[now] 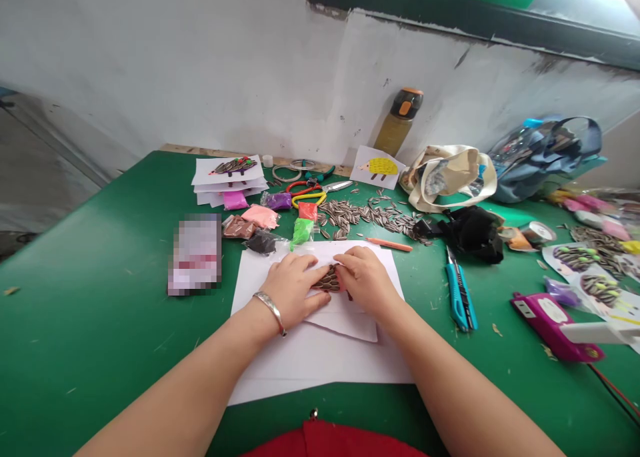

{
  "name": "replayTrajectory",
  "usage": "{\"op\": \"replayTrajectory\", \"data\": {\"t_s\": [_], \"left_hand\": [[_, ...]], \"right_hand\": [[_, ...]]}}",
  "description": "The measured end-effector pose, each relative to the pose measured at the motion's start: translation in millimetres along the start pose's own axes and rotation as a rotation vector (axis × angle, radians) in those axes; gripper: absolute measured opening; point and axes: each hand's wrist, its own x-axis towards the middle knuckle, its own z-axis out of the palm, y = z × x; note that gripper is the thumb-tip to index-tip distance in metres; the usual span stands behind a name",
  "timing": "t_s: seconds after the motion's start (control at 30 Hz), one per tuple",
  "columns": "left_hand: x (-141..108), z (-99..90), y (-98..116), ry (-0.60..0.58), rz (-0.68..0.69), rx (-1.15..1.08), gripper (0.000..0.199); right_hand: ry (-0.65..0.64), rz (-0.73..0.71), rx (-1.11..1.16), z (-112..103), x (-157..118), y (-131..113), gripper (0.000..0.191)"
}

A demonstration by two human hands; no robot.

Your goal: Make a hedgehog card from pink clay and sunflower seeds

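Note:
Sunflower seeds [329, 280] lie in overlapping rows on a small piece of white paper [350, 323], forming a rounded patch with a bit of pink at its right side. My left hand [291, 290], with a silver bracelet at the wrist, rests on the paper, fingers stretched out and spread around the patch's left side. My right hand [367, 280] presses at the patch's right edge with thumb and fingertips drawn together; whatever is between them is hidden. Larger white sheets [310, 363] lie underneath.
Beyond the sheets are packets of coloured clay [260, 217], scissors [335, 187], loose sunflower seeds [345, 217] and an orange pencil [390, 245]. A blue utility knife [461, 297] and a magenta glue gun [555, 327] lie right. A bottle [399, 120] stands against the wall.

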Motion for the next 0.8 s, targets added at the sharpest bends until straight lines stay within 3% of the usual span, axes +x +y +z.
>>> {"op": "replayTrajectory", "data": {"t_s": [0.57,0.8], "left_hand": [[-0.7,1.6,-1.6,0.03,0.021,0.002,0.044],[-1.9,-0.2,-1.5,0.03,0.017,-0.047,0.047]], "right_hand": [[-0.039,0.021,-0.059,-3.0,2.0,8.5,0.022],[0.002,0.065,-0.155,-9.2,37.1,18.3,0.03]]}}
